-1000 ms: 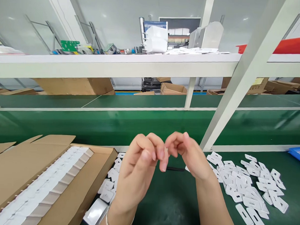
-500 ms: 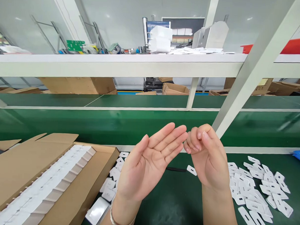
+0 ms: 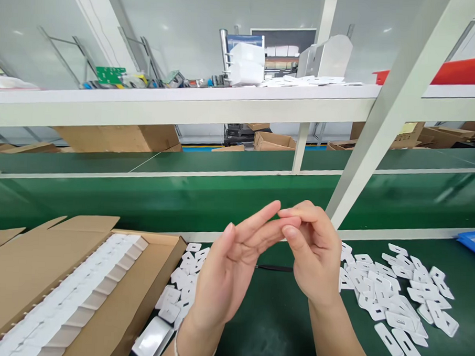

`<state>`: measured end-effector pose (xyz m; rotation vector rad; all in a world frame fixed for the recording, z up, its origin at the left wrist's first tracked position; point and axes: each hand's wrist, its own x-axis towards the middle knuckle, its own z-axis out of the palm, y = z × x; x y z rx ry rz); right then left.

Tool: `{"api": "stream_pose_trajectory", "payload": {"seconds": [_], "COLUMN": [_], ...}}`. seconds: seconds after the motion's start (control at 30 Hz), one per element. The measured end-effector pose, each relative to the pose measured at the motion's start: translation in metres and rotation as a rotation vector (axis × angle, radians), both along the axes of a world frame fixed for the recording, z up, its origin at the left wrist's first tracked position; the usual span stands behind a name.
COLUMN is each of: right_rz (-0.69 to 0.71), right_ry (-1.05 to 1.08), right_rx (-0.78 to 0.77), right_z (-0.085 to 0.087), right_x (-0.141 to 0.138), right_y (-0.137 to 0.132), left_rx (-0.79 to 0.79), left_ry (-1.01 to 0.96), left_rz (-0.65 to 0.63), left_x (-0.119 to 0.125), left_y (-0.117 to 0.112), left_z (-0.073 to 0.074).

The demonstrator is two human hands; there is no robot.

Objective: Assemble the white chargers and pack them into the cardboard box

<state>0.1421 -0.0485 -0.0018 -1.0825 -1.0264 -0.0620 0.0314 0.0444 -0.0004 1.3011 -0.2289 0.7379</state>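
Note:
My left hand (image 3: pixel 233 272) is held up over the bench, palm turned toward my right, fingers stretched out and nothing in it. My right hand (image 3: pixel 317 249) meets its fingertips, thumb and forefinger pinched around one or two fingers of the left. No part shows between them. Behind the hands, a thin black tool (image 3: pixel 275 268) lies on the bench. Flat white slotted plates (image 3: pixel 374 289) are heaped to the right of my right hand. Smaller white plastic pieces (image 3: pixel 184 275) lie left of my left hand, with a glossy white casing (image 3: pixel 151 339) nearer me.
At left an open cardboard box (image 3: pixel 137 310) holds a long row of white parts (image 3: pixel 79 292). A blue tray (image 3: pixel 473 242) sits at the right edge. Ahead, a white shelf (image 3: pixel 185 105) and slanted post (image 3: pixel 385 121) stand by the green conveyor belt (image 3: pixel 142 197).
My right hand has moved left and now pinches the left hand's fingers. The left palm has turned inward. A small white plate behind the hands is no longer visible. The view has shifted slightly.

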Motion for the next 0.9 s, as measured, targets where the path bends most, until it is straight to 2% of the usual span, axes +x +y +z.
{"api": "stream_pose_trajectory", "payload": {"seconds": [0.17,0.37,0.5,0.73,0.9], "right_rz": [0.100,0.172,0.134,0.103,-0.076], "right_ry": [0.050,0.093,0.077,-0.007,-0.201], "right_rx": [0.053,0.052,0.069,0.083,0.070], "right_z": [0.001,0.002,0.002,0.001,0.002], "right_x": [0.001,-0.001,0.000,0.001,-0.004], "right_y": [0.005,0.004,0.004,-0.001,0.000], "left_rx": [0.173,0.220,0.155,-0.076,-0.130], "left_ry": [-0.036,-0.010,-0.018,-0.032,-0.002], "left_rz": [0.240,0.301,0.234,-0.035,-0.063], "left_x": [-0.007,-0.006,-0.004,0.001,0.000], "left_y": [-0.010,-0.011,-0.010,-0.004,-0.004], "left_z": [-0.003,-0.004,-0.007,-0.001,0.004]}}
